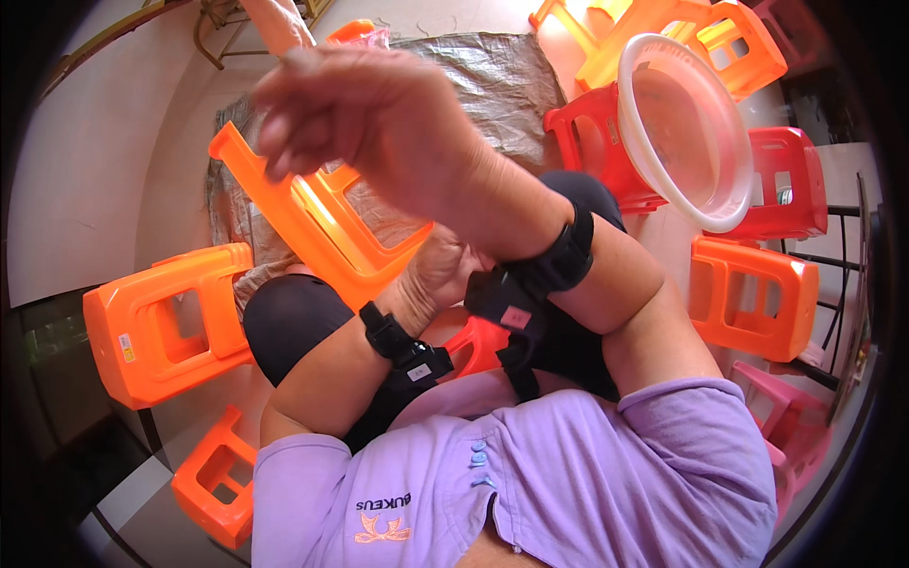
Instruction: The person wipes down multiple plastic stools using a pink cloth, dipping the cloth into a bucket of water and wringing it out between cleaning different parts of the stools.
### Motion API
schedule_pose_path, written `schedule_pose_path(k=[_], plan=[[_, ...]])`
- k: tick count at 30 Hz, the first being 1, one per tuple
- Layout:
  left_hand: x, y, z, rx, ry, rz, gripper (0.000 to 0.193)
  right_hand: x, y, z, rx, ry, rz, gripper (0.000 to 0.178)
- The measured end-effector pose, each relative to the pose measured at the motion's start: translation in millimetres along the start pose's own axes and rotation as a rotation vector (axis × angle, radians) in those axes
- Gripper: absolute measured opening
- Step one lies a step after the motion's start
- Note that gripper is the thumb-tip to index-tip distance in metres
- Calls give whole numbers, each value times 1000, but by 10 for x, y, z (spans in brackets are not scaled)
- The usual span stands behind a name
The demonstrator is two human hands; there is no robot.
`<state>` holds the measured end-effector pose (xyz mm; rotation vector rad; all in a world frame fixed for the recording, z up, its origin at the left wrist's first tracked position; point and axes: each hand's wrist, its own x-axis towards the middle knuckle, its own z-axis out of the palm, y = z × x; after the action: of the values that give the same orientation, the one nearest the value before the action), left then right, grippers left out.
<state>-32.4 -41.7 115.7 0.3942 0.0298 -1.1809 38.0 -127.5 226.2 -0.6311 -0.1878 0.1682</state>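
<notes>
An orange plastic stool point(331, 227) lies tipped on its side in front of my knees, its open frame facing up. My left hand point(438, 272) is beside the stool's near right edge, with its fingers curled. Part of those fingers is hidden behind my right wrist, so what they hold cannot be made out. My right hand point(369, 114) is raised above the stool, crossing over my left hand. Its fingers are loosely bent, apart and blurred, with nothing visible in them.
A white basin point(684, 133) rests tilted on a red stool point(597, 147) at the right. More orange stools stand at the left point(170, 322), right point(753, 298) and back right point(734, 47). Pink stools point(786, 426) are at lower right. A grey woven sheet point(492, 90) covers the floor ahead.
</notes>
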Motion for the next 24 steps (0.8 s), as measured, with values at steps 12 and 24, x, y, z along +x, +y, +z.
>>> schedule_pose_path(k=[12,24], plan=[[-111,57,474,630,229,306,42,209,2,-479,-657,377,-387,12],[-245,-11,467,434,307,318,31,453,-93,-1052,-11,645,75,21]])
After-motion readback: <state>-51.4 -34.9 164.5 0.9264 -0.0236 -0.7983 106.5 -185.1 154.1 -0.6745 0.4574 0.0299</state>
